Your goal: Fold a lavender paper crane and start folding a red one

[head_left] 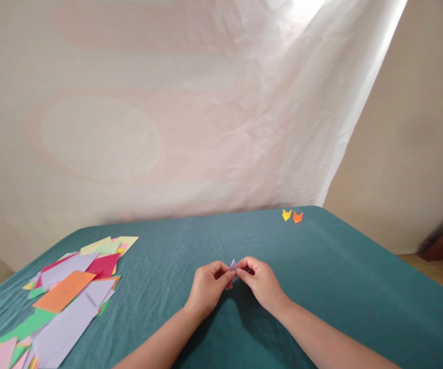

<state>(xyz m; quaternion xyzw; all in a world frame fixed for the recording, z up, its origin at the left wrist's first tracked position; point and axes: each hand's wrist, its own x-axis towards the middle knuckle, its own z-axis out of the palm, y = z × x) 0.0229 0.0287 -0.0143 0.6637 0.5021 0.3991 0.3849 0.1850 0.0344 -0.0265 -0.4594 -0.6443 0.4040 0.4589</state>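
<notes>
Between my fingertips is a small folded lavender paper piece (233, 264), its pointed tip sticking up. My left hand (208, 287) pinches it from the left with thumb and fingers. From the right, my right hand (260, 281) grips it between thumb and forefinger. Most of the paper is hidden behind the fingers. Both hands are held close together above the middle of the green cloth-covered table (160, 318).
On the left side lies a loose pile of coloured paper sheets (65, 292). A yellow folded paper bird (286, 215) and an orange one (297, 218) sit at the far right edge. Behind the table hangs a pale sheet (206, 128).
</notes>
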